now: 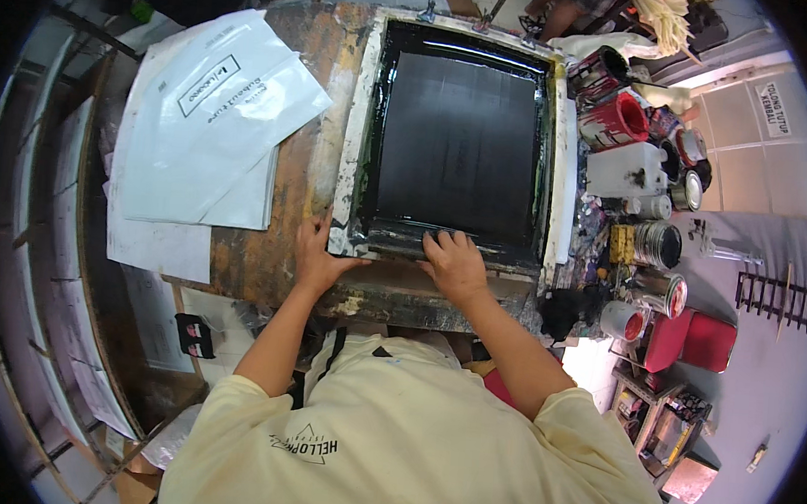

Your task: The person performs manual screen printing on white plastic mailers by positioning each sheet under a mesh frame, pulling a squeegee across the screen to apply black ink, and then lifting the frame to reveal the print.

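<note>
A screen printing frame (346,170) with pale, ink-stained wooden sides lies on the worktable in front of me. Its dark mesh (461,145) is coated with glossy black ink, and a faint printed design shows in the middle. My left hand (318,254) is at the near left corner, thumb stretched along the near edge and fingers pointing up beside the left side. The fingers of my right hand (456,266) curl over the near side, with the thumb in front of it. A dark bar along that inner edge is too inky to make out.
Printed white plastic sheets (198,138) are stacked on the left of the stained worktable (278,263). Paint cans (615,122) and a white jerrycan (626,170) crowd its right edge. A drying rack (75,260) stands farther left, a red chair (689,342) to the right. Other people are partly visible beyond the table.
</note>
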A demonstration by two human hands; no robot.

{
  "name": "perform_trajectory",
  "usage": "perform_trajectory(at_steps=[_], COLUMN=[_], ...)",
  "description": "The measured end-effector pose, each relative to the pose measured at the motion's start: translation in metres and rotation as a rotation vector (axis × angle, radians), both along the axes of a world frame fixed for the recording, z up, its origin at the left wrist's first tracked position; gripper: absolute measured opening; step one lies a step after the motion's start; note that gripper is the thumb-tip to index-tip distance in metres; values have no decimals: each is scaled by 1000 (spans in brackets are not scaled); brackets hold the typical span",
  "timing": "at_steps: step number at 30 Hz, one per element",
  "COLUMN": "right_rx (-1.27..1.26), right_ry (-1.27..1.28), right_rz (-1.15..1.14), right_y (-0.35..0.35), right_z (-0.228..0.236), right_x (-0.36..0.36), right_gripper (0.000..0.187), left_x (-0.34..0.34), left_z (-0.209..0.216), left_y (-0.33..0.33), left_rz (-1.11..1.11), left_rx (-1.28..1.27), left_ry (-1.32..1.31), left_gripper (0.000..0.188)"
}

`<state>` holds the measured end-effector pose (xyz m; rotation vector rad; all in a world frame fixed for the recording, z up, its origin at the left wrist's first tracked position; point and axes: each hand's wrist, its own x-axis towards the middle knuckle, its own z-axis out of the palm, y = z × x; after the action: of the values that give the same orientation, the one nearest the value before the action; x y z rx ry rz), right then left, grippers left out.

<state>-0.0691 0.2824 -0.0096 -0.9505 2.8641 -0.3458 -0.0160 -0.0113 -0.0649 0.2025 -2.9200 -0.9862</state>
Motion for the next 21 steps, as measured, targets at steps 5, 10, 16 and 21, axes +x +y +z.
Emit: perform_trajectory(at_steps=[5,10,16,21], right_rx=[-17,-67,38,73], right_ry=[167,194,127,24], right_rz=[60,-17,-40,89], right_y=[-10,-34,-41,-26], right_z=[-12,-16,-8,35], right_x=[-75,-220,-364,-428], right_gripper=[58,53,41,48], left_x=[3,10,-4,-9], left_z=[6,-5,19,49], left_y=[-1,-9,-11,-5], left_rz=[-6,-28,-65,-26], left_rx=[-36,8,-18,296], left_ry=[-32,-63,-39,-158], left_gripper=[132,133,135,136])
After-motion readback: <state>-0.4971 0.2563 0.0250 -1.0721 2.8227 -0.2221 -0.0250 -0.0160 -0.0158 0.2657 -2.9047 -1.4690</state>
